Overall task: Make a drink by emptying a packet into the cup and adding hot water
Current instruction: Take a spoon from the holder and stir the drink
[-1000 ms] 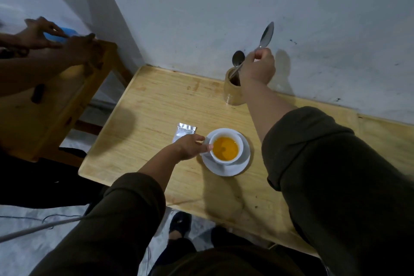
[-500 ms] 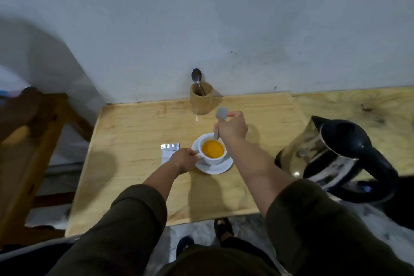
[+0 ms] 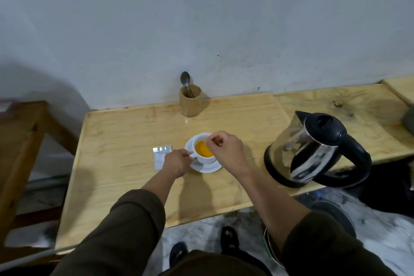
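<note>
A white cup of orange liquid stands on a white saucer in the middle of the wooden table. My left hand pinches the cup's handle on its left side. Over the cup's right rim my right hand is closed on a spoon, whose bowl dips into the drink and is mostly hidden. A silver packet lies flat just left of my left hand. The steel and black kettle stands to the right.
A wooden holder with one spoon in it stands at the back against the wall. A second wooden table is at the left. The floor and my feet show below the front edge.
My right hand brought the spoon from the holder at the back down to the cup and now dips it in the drink. My left hand stayed on the cup's handle.
</note>
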`<control>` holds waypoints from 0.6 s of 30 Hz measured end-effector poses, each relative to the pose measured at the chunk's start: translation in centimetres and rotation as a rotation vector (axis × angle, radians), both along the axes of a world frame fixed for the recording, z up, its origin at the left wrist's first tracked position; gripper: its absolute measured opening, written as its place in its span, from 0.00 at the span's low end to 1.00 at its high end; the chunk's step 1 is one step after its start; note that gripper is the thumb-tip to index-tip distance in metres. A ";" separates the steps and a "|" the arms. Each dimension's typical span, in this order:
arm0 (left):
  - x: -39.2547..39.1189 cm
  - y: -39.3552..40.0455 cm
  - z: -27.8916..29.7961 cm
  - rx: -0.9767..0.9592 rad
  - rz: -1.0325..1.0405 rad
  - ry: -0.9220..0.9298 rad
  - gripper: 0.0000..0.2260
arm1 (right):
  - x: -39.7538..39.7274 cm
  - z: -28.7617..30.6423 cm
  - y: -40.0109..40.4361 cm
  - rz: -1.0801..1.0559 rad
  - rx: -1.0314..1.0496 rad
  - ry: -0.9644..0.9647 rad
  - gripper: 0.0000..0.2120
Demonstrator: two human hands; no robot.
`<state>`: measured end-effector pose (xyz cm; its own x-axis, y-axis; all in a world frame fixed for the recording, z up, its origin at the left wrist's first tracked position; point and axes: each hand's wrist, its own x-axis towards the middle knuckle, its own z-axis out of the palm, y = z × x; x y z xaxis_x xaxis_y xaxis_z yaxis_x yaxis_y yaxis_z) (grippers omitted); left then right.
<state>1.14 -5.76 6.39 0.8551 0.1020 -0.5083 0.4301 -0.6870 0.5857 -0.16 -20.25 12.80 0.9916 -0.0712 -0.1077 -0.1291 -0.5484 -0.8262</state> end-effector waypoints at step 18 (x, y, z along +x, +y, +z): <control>-0.5 -1.0 0.4 0.062 0.061 0.031 0.19 | 3.5 -2.5 -3.2 0.291 -0.311 -0.125 0.07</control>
<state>0.64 -6.80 6.81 0.8306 0.1853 -0.5252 0.4892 -0.6935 0.5290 3.35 -23.45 10.30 0.9793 0.2024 -0.0036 0.1573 -0.7723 -0.6154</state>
